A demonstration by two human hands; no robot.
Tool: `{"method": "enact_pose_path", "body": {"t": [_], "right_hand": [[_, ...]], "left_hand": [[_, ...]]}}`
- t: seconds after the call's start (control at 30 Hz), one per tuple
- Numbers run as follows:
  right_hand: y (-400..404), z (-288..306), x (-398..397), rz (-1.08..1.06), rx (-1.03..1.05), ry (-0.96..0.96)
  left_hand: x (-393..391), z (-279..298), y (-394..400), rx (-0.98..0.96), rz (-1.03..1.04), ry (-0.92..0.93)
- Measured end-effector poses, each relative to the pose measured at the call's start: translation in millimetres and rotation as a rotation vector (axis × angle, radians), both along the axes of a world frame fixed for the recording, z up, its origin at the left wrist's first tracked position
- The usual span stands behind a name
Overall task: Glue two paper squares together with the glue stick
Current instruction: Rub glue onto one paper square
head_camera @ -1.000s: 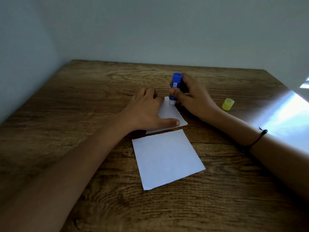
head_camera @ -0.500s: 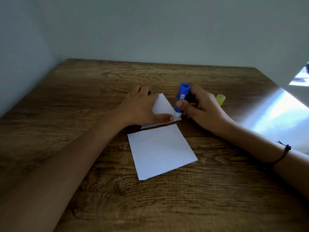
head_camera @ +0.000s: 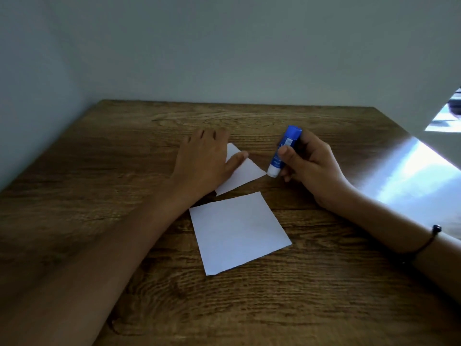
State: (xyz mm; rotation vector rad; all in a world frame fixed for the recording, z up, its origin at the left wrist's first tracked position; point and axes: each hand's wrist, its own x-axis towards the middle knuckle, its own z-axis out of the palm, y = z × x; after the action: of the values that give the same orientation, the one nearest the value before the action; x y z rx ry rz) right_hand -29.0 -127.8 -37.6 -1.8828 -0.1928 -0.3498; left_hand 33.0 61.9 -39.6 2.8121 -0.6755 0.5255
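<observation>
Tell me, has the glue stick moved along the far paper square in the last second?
Yes. The glue stick has slid from that far paper square's far edge toward the person, down to its right corner.

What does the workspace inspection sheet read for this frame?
Surface: wooden table, sunlit patch at right.
Job's things: far paper square under left hand; near paper square lies free; glue stick, uncapped, tip at far square's right corner.
Clutter: nothing seen.
Grips: left hand flat, pressing far square; right hand holds glue stick.
Cables: nothing seen.
Surroundings: plain wall; black wrist cord.
</observation>
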Motion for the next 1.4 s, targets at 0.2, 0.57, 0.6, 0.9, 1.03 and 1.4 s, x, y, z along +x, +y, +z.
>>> {"method": "enact_pose_path", "body": {"t": [0.2,0.57,0.6,0.9,1.03,1.4], "right_hand": [[-2.0,0.7,3.4,-0.02,0.178,0.036],[0.2,-4.3,31.5,-0.212,-0.016,0.02],[1.8,-4.1,34.6,-0.219,-0.063,0.001],[19.9,6.2,55.0,-0.209,-0.199,-0.046],[21.5,6.5,56.3,-0.191,-0.226,-0.042],[30.0,5.5,68.9,-0.136,-0.413,-0.141]], "left_hand": [[1.4,18.7,20.5,-0.055,-0.532,0.368],[-7.7,3.4,-0.2,0.247,-0.298,0.132],[-10.1,2.9,-2.1,0.246,-0.243,0.089],[-12.6,10.8,-4.8,0.018,-0.212,0.018],[-6.8,11.0,3.0,0.1,-0.302,0.233],[-12.9,4.1,-5.8,0.098,-0.219,0.128]]}}
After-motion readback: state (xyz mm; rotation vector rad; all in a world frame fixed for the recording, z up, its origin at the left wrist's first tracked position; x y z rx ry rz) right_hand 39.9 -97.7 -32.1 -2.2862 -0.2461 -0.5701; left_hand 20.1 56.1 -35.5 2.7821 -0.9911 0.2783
